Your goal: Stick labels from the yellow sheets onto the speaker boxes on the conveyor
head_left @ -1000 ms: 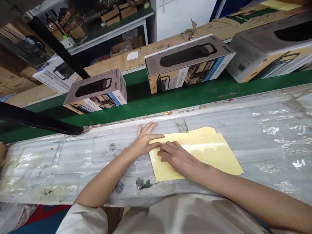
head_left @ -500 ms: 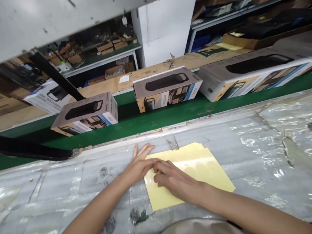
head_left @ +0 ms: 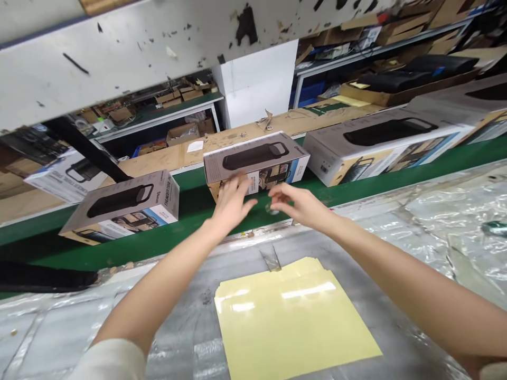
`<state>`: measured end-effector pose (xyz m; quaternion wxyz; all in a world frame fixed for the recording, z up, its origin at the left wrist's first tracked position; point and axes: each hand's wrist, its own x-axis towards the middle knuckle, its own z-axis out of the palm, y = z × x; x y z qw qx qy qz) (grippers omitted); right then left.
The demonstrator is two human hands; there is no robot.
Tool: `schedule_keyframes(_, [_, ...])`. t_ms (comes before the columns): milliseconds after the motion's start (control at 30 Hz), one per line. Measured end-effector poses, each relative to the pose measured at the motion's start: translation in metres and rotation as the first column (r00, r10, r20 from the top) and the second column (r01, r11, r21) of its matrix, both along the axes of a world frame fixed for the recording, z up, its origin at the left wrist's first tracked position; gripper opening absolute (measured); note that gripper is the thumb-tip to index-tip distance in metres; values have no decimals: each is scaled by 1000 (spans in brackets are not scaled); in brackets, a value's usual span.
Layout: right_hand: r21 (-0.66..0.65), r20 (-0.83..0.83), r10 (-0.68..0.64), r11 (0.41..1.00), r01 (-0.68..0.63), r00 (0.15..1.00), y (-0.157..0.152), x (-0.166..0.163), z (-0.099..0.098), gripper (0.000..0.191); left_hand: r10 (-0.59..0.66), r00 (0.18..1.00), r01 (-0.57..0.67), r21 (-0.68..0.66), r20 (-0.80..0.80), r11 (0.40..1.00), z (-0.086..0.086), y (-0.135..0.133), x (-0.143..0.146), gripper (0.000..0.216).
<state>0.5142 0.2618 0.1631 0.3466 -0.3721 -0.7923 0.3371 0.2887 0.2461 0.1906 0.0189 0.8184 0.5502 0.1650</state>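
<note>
My left hand [head_left: 233,203] reaches to the front of the middle printed speaker box [head_left: 257,153], fingers stretched and thumb apart. Its fingertips overlap the box's lower left side; whether they press on it I cannot tell. Just in front of the same box, my right hand [head_left: 299,206] pinches a small clear round sticker [head_left: 272,210] between thumb and fingers. Below both hands, yellow sticker sheets [head_left: 293,322] lie in a stack on the plastic-covered table, glossy on top.
More speaker boxes stand on the green belt, one at the left [head_left: 122,206] and others at the right [head_left: 380,142]. A black post [head_left: 91,150] rises at the left. Overhead crosses a chipped white beam [head_left: 158,47]. A cardboard-covered ledge [head_left: 225,140] runs behind the belt.
Both hands have left the yellow sheets and moved forward to the middle box. The right hand now carries a clear round sticker. The boxes appear further left and lower as the view shifts.
</note>
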Motion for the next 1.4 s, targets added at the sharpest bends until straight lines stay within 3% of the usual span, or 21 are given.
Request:
schedule_keyframes(67, [176, 55, -38, 984, 27, 998, 34, -2, -1, 17, 89, 992, -87, 20, -86, 996, 1, 51, 13, 67])
schedule_keyframes(167, [382, 105, -75, 924, 29, 992, 75, -9, -6, 18, 159, 972, -166, -32, -172, 986, -9, 91, 21, 63])
schedule_keyframes(300, [534, 157, -37, 844, -53, 987, 108, -19, -16, 26, 162, 971, -158, 36, -177, 987, -25, 95, 16, 52])
schedule_keyframes(467, [628, 205, 3, 766, -134, 979, 132, -33, -23, 28, 148, 976, -137, 77, -159, 988, -30, 95, 8, 49])
schedule_keyframes(600, [623, 244, -19, 769, -142, 970, 139, -34, -26, 32, 154, 978, -144, 81, -144, 986, -30, 98, 3, 52])
schedule_keyframes(767, [559, 390, -159, 824, -96, 907, 131, -23, -27, 52, 140, 980, -128, 89, -140, 988, -32, 96, -2, 51])
schedule_keyframes(833, [506, 409, -166, 859, -72, 897, 132, -24, -20, 50, 131, 983, -118, 102, -130, 988, -34, 96, -5, 51])
schedule_keyframes(900, [415, 363, -158, 910, -8, 918, 139, -32, -9, 40, 127, 985, -114, 116, -115, 987, -37, 95, -8, 53])
schedule_keyframes(967, [235, 347, -134, 971, 52, 928, 152, -42, 4, 33, 132, 985, -118, 123, -109, 985, -38, 94, -10, 58])
schedule_keyframes(1067, [9, 399, -129, 991, 137, 908, 172, -54, 22, 29, 132, 983, -117, 116, -125, 986, -36, 92, -13, 59])
schedule_keyframes(1100, [-1, 418, -157, 985, 173, 895, 175, -56, 25, 29, 128, 983, -113, 111, -133, 987, -35, 91, -14, 58])
schedule_keyframes(1200, [146, 454, -311, 950, 275, 835, 169, -53, 26, 40, 114, 982, -102, 87, -148, 991, -28, 89, -13, 49])
schedule_keyframes(1267, [233, 487, -375, 926, 297, 789, 150, -45, 21, 48, 108, 982, -98, 69, -155, 993, -25, 83, -13, 44])
schedule_keyframes(1400, [297, 514, -350, 929, 220, 784, 96, -20, 6, 53, 92, 983, -81, 72, -162, 994, -22, 43, -14, 42])
